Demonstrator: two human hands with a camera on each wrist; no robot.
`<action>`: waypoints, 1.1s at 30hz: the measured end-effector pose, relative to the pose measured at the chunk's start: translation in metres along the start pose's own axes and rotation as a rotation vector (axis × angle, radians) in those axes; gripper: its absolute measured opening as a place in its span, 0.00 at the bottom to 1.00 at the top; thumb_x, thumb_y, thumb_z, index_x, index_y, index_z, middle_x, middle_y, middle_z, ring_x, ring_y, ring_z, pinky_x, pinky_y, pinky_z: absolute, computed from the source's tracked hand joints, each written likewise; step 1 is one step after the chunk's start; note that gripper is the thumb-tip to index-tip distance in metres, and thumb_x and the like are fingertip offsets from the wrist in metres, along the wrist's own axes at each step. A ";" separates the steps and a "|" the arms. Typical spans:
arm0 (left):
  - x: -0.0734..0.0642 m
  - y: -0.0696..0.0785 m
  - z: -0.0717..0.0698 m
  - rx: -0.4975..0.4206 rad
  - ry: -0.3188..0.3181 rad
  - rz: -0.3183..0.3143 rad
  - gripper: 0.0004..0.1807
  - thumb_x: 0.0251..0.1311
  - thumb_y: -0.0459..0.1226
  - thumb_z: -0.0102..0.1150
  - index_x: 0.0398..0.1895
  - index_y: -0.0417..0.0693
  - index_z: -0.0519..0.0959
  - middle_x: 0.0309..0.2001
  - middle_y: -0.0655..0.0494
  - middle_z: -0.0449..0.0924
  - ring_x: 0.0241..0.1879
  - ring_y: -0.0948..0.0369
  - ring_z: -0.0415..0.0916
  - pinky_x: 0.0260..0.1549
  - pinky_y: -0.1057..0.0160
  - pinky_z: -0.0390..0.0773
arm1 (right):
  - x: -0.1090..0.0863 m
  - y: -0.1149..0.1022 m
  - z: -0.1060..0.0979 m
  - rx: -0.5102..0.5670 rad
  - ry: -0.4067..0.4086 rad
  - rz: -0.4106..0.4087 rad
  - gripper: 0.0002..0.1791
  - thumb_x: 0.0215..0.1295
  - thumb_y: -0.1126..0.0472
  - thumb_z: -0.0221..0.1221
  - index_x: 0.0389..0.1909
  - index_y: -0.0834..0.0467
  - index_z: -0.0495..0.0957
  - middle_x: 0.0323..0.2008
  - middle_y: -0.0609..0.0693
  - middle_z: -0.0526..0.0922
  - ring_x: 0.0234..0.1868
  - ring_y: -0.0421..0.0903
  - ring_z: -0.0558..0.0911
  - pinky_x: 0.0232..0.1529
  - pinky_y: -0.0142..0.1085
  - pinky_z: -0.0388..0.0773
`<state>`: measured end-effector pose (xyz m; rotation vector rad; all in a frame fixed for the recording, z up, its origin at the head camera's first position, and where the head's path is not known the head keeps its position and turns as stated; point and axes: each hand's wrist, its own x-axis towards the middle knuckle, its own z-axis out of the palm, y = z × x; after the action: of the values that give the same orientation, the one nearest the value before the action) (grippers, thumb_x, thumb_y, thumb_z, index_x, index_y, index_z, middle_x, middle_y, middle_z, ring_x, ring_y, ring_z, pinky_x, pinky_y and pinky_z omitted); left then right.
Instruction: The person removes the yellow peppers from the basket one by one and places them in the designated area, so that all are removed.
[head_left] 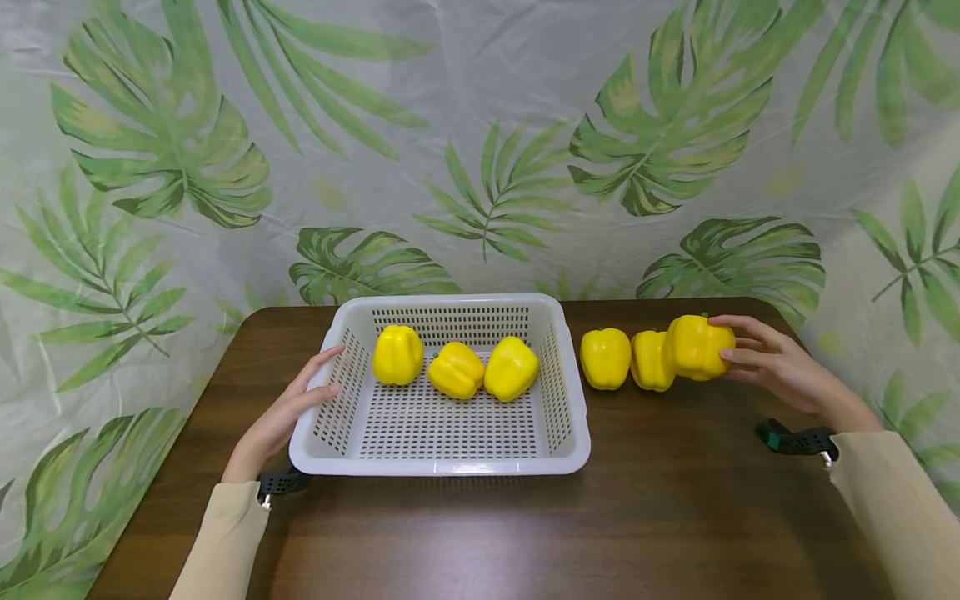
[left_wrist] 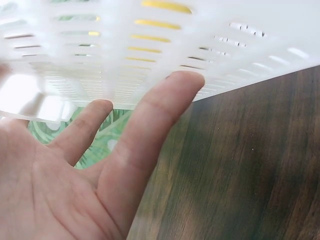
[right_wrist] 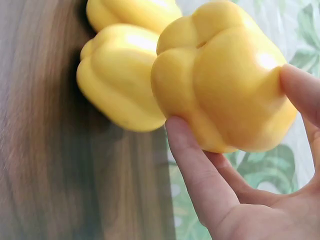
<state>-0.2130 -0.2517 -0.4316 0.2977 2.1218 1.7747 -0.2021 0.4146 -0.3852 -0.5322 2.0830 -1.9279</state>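
My right hand (head_left: 787,367) pinches a yellow bell pepper (head_left: 699,346) between thumb and fingers at the right of the table. In the right wrist view, the held pepper (right_wrist: 225,80) has its lobed end facing left, with fingertips on its sides. Just left of it, two more yellow bell peppers (head_left: 605,358) stand on the table, one partly hidden by the held one. My left hand (head_left: 281,417) rests at the left side of a white plastic basket (head_left: 442,467), fingers extended. In the left wrist view, the thumb (left_wrist: 150,125) lies against the slotted basket wall (left_wrist: 210,25).
Three yellow bell peppers (head_left: 456,371) lie inside the basket, toward its back. The dark wooden table (head_left: 637,517) runs back to a leaf-printed cloth (head_left: 510,100). Black straps (head_left: 798,439) sit around both wrists, by the beige sleeves.
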 end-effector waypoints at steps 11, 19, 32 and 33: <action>0.002 0.001 0.000 0.002 -0.004 0.004 0.35 0.70 0.42 0.47 0.75 0.63 0.44 0.72 0.41 0.41 0.55 0.35 0.64 0.41 0.43 0.77 | -0.015 0.018 -0.016 0.007 0.045 0.038 0.26 0.72 0.74 0.43 0.67 0.53 0.62 0.55 0.44 0.70 0.48 0.39 0.78 0.44 0.35 0.79; 0.002 0.000 0.000 -0.001 -0.001 -0.001 0.35 0.69 0.42 0.47 0.75 0.64 0.45 0.72 0.41 0.42 0.55 0.35 0.65 0.41 0.43 0.77 | -0.017 0.033 -0.025 -0.006 0.070 0.091 0.26 0.72 0.74 0.44 0.67 0.53 0.63 0.54 0.41 0.71 0.47 0.39 0.79 0.44 0.35 0.79; 0.000 -0.001 0.000 -0.003 0.003 -0.001 0.35 0.69 0.42 0.47 0.75 0.64 0.45 0.72 0.42 0.42 0.55 0.35 0.64 0.41 0.43 0.77 | -0.010 0.042 -0.027 -0.208 0.101 0.214 0.26 0.73 0.67 0.47 0.69 0.53 0.58 0.56 0.37 0.63 0.47 0.35 0.77 0.44 0.35 0.78; 0.000 -0.001 0.001 -0.002 0.003 -0.001 0.35 0.69 0.42 0.47 0.75 0.64 0.45 0.72 0.42 0.42 0.55 0.35 0.64 0.41 0.43 0.77 | -0.009 0.042 -0.027 -0.208 0.100 0.218 0.26 0.73 0.66 0.48 0.69 0.53 0.58 0.55 0.37 0.62 0.47 0.35 0.77 0.44 0.35 0.78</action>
<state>-0.2127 -0.2515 -0.4329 0.2936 2.1214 1.7782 -0.2096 0.4454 -0.4254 -0.2395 2.3119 -1.6591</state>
